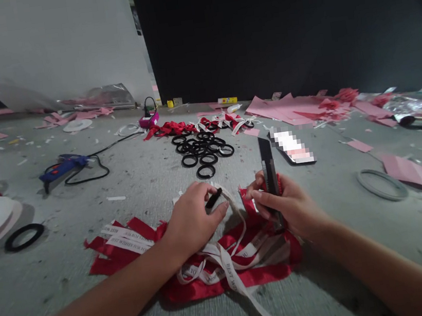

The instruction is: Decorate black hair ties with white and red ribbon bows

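My left hand is closed, pinching a small black piece between thumb and fingers. It looks like a black ring seen nearly edge-on, with a white ribbon running down beside it. Upright in my right hand is a long, flat black tool with a ridged edge, perhaps a box cutter. The fingers of that hand also touch a red ribbon end. Under both hands lies a heap of red ribbon strips and white ribbons printed "BEST WISHES FOR YOU".
Black rings are piled ahead, with red and white bows behind them. A blue glue gun with its cord lies left. Right of centre is a phone. Pink paper and scraps litter the floor before a black panel.
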